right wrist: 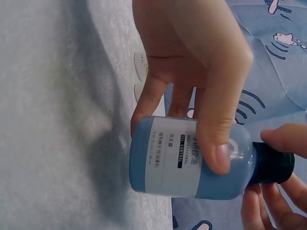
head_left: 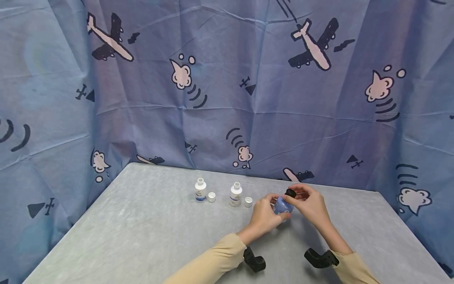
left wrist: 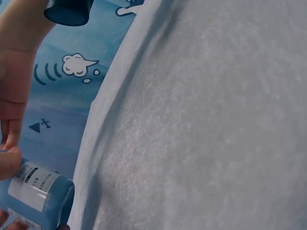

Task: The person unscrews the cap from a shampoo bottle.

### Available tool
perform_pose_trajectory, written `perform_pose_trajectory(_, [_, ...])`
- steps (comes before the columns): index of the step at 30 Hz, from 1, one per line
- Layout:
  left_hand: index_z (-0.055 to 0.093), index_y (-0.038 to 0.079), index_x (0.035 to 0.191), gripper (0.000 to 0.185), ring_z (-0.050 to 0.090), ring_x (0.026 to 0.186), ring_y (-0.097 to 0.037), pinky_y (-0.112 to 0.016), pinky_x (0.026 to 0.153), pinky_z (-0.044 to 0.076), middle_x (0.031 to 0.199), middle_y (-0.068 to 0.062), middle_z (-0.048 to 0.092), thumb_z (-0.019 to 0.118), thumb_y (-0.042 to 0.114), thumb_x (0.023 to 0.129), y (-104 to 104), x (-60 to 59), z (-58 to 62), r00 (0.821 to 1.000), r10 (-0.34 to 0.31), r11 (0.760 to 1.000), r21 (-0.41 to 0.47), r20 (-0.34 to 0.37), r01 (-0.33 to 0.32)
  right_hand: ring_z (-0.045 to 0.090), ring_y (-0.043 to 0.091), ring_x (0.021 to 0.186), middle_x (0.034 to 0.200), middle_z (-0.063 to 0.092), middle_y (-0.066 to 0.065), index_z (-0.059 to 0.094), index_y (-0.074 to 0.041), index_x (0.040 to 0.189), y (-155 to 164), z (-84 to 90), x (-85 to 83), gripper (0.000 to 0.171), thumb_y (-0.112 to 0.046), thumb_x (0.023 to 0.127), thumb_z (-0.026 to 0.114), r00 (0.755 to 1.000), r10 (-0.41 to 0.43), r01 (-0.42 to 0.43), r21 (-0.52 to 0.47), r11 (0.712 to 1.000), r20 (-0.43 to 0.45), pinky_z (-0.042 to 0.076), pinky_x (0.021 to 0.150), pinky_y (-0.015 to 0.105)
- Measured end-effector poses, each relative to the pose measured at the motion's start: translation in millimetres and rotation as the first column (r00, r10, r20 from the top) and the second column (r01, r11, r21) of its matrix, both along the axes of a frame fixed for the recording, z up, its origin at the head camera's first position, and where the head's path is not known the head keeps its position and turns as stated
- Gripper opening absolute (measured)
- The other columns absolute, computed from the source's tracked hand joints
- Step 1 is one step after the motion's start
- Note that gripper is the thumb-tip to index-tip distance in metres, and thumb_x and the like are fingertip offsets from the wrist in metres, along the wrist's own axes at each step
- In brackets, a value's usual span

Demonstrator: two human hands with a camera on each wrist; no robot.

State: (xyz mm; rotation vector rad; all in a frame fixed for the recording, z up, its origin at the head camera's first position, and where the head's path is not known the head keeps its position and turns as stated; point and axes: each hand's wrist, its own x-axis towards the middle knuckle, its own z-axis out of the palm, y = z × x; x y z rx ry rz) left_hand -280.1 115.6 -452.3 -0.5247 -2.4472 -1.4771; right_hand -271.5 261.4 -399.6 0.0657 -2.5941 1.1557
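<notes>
My left hand [head_left: 264,215] grips the body of a blue bottle [right wrist: 168,158] with a white printed label, thumb on one side and fingers round the other. At its neck, my right hand [head_left: 312,205] pinches the black cap [right wrist: 274,164] between thumb and fingers. The cap still sits on the bottle. In the left wrist view, the base of the blue bottle [left wrist: 60,201] appears raised off the tabletop. To the left of my hands stands a white bottle [head_left: 235,195] with an open neck, and a white cap [head_left: 248,202] lies beside it.
Farther left, a second white bottle [head_left: 200,191] stands with its neck open, next to another white cap [head_left: 211,197]. The table [head_left: 142,232] has a grey cover. Behind it hangs a blue curtain [head_left: 220,90] with airplane prints.
</notes>
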Motion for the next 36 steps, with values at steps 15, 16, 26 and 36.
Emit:
perform_pose_trajectory(15, [0.061,0.006,0.120,0.049,0.056,0.081,-0.002,-0.014,0.071,0.043,0.101,-0.005,0.069,0.077,0.027,0.078,4.4,-0.8,-0.5,0.997,-0.068,0.998,0.021,0.038,0.067,0.051,-0.017,0.088,0.113,0.066,0.021,0.062,-0.001,0.120,4.7,-2.9,1.0,0.036,-0.005,0.085,0.067,0.979,0.166,-0.169,-0.018,0.985,-0.121,0.046,0.076,0.006])
perform_pose_trajectory(16, [0.062,0.007,0.119,0.049,0.055,0.080,-0.002,-0.013,0.070,0.043,0.100,-0.005,0.070,0.078,0.027,0.077,4.5,-0.6,-0.3,0.998,-0.058,0.998,0.022,0.039,0.057,0.050,-0.018,0.089,0.114,0.066,0.021,0.061,-0.001,0.121,4.6,-2.7,1.3,0.036,-0.005,0.086,0.067,0.976,0.173,-0.177,-0.019,0.984,-0.129,0.046,0.076,0.005])
perform_pose_trajectory(26, [0.066,0.012,0.109,0.052,0.061,0.079,-0.003,-0.011,0.065,0.042,0.094,-0.002,0.072,0.086,0.031,0.065,7.3,0.1,1.4,0.997,0.077,0.997,0.024,-0.008,-0.077,0.056,0.003,0.088,0.107,0.063,0.015,0.058,-0.006,0.122,2.0,4.1,-0.4,0.049,-0.029,0.083,0.075,0.997,0.066,-0.065,0.021,0.998,-0.028,0.048,0.071,0.018])
perform_pose_trajectory(36, [0.065,0.009,0.112,0.051,0.062,0.081,-0.008,-0.012,0.065,0.042,0.096,-0.005,0.071,0.083,0.028,0.069,5.1,-3.8,1.4,0.997,0.068,0.997,0.040,-0.028,-0.067,0.056,0.015,0.079,0.093,0.060,0.011,0.055,-0.003,0.115,2.7,9.0,-5.9,0.050,-0.034,0.081,0.076,0.996,0.045,-0.051,0.074,0.996,0.080,0.046,0.062,0.023])
